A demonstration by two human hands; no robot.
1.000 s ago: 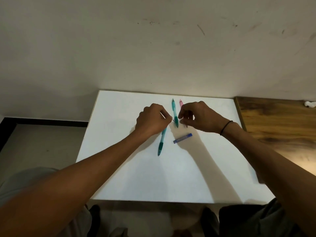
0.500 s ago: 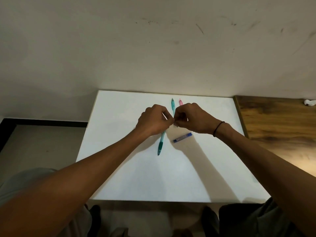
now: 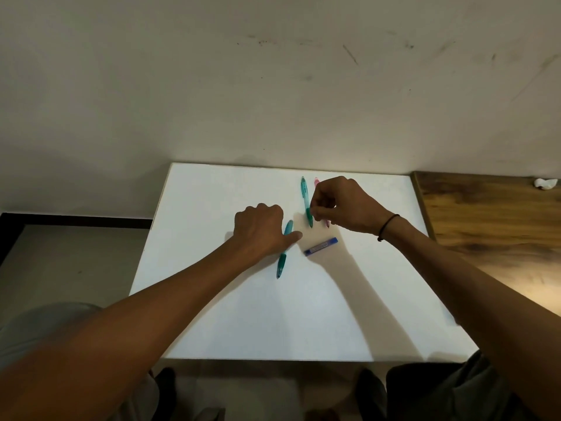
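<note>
A white table [image 3: 212,299] holds three mechanical pencils and a small blue lead case [image 3: 321,246]. The near teal pencil [image 3: 281,259] lies slanted, and my left hand [image 3: 261,229] is down on its upper half, thumb and curled fingers closing on it. The far teal pencil [image 3: 304,192] lies further back. My right hand [image 3: 340,205] hovers beside its grip with fingertips pinched together on something too thin to make out. A pink pencil [image 3: 316,180] is mostly hidden behind that hand.
A brown wooden table [image 3: 485,223] adjoins the white one on the right, with a small crumpled white thing [image 3: 545,183] at its back edge. A wall stands right behind both. My knees sit below the front edge.
The hands met over the pencils, then separated. My left hand dropped down and left onto the near teal pencil. My right hand drew back beside the far teal pencil.
</note>
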